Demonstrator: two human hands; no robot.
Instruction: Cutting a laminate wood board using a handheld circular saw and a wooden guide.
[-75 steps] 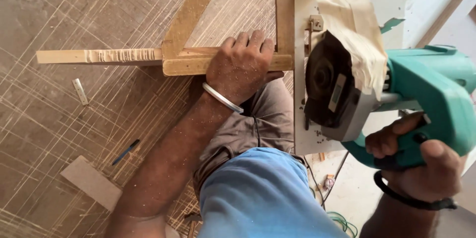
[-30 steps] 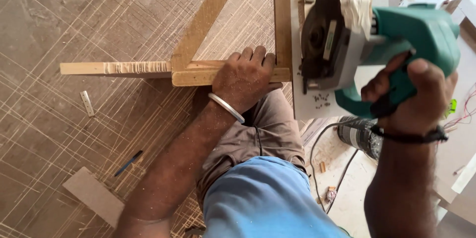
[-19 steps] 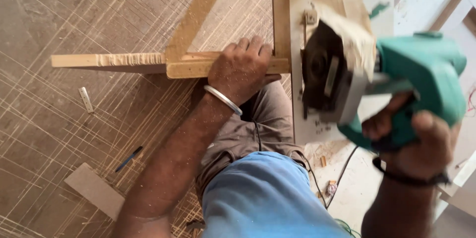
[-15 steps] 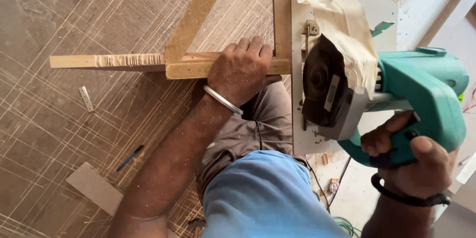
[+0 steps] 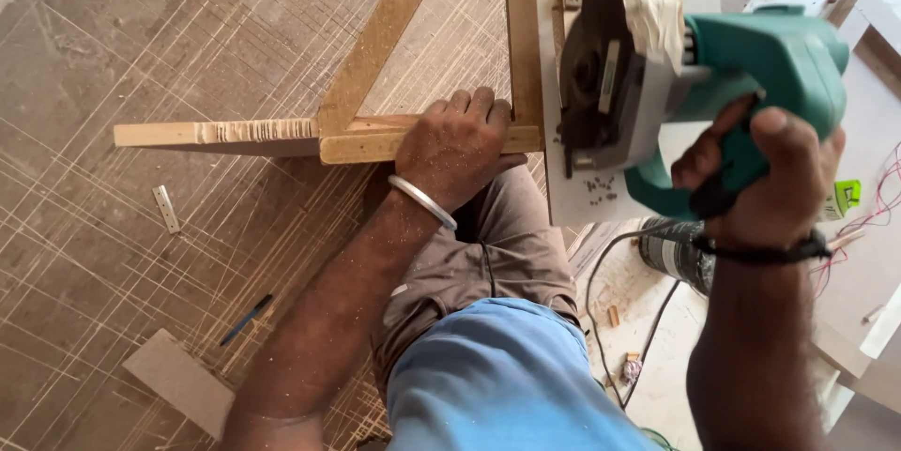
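Note:
My left hand [image 5: 455,146] presses flat on a wooden triangular guide [image 5: 375,47] and holds it down on a scored brown board [image 5: 141,38]. A thin strip of plywood [image 5: 216,132] sticks out to the left under the guide. My right hand [image 5: 760,179] grips the handle of a green circular saw [image 5: 694,76]. The saw rests on a pale base plate [image 5: 572,198] against the guide's right edge. Masking tape covers part of its blade guard. A silver bangle circles my left wrist.
A small metal hinge [image 5: 167,208], a blue pen [image 5: 246,320] and a grey offcut [image 5: 180,382] lie on the board at the left. Another power tool [image 5: 676,254] with black cables lies on the dusty floor at the right. My knee [image 5: 497,254] is below the guide.
The saw and my right hand have shifted up and along the guide's right edge, with the grip changing. My left hand has stayed pressed on the wooden guide.

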